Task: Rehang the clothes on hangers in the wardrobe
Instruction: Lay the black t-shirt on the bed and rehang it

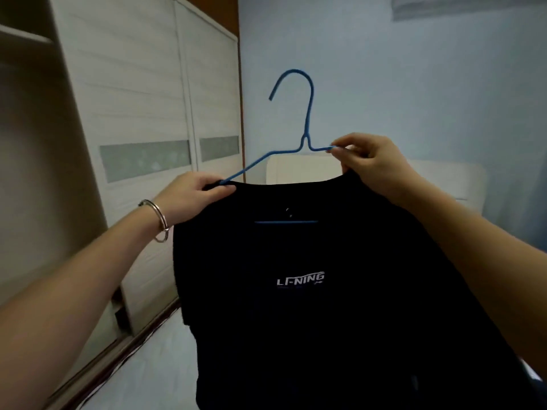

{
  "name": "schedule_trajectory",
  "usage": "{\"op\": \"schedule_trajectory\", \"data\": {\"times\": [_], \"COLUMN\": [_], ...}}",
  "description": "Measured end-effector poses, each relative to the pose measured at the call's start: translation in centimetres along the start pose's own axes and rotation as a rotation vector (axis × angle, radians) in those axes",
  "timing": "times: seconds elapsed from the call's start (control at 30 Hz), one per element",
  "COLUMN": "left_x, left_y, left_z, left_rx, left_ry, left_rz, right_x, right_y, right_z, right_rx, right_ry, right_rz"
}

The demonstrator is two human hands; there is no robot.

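- As we look down through the head camera, the black T-shirt [325, 291] hangs in mid-air in front of us on a blue wire hanger [308, 113]. The hanger's bottom bar shows through the neck opening.
- Our left hand [195, 193], with a metal bracelet [159, 220] at the wrist, is closed in a pinch on the shirt's shoulder, where the hanger's lower arm runs into the cloth.
- Our right hand [373, 164] is likewise clamped, with thumb and fingers nipping the hanger's other arm together with the collar edge.
- We judge that the shirt is seated on the hanger or very nearly so, and carrying it to a rail is what remains.
- The hanger's long axis runs across our view, tilted down toward the left hand. Its hook [293, 71] stands clear above both hands and opens to the left.
- The wardrobe lies to our left, with its sliding doors [133, 99] closed and an open bay [29, 113] beyond them at the frame's edge under a shelf [23, 35]. We can see no rail.
- The left hand is therefore nearer the wardrobe. We reckon the coming move is a swing leftward, and one hand would need to shift to the hanger's neck so that the hook can lead.
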State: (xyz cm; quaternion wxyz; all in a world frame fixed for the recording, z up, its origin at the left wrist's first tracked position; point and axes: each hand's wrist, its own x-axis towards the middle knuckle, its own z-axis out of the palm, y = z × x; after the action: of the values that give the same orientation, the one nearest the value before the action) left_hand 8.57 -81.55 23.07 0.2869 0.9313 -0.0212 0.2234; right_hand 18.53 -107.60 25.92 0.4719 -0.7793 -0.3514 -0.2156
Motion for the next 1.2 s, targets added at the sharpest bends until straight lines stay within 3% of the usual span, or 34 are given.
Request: {"op": "schedule_trajectory", "data": {"times": [0.13, 0.3, 0.53, 0.73, 0.93, 1.2], "left_x": [-1.5, -3.7, -7.7, -12.9, -20.2, -28.5], "left_y": [0.8, 1.5, 2.0, -0.7, -7.5, -16.8], "left_z": [-2.1, -4.6, -7.3, -12.3, -19.8, -32.8], "left_rx": [-0.091, -0.021, 0.046, 0.2, 0.243, 0.402], "left_ry": [-0.033, 0.066, 0.207, 0.241, 0.417, 0.423], "left_rz": [-0.04, -0.075, -0.14, -0.193, -0.317, -0.43], "right_x": [0.2, -0.2, -0.4, -1.3, -0.6, -1.8], "right_y": [-0.6, -2.0, -7.0, -13.6, -18.7, -29.0], "right_z": [0.0, 2.1, 9.8, 16.7, 23.8, 38.7], "right_rx": [-0.021, -0.034, 0.09, 0.206, 0.155, 0.729], "right_ry": [-0.063, -0.243, -0.313, -0.431, -0.663, -0.635], "right_rz": [-0.023, -0.1, -0.22, -0.254, -0.212, 0.027]}}
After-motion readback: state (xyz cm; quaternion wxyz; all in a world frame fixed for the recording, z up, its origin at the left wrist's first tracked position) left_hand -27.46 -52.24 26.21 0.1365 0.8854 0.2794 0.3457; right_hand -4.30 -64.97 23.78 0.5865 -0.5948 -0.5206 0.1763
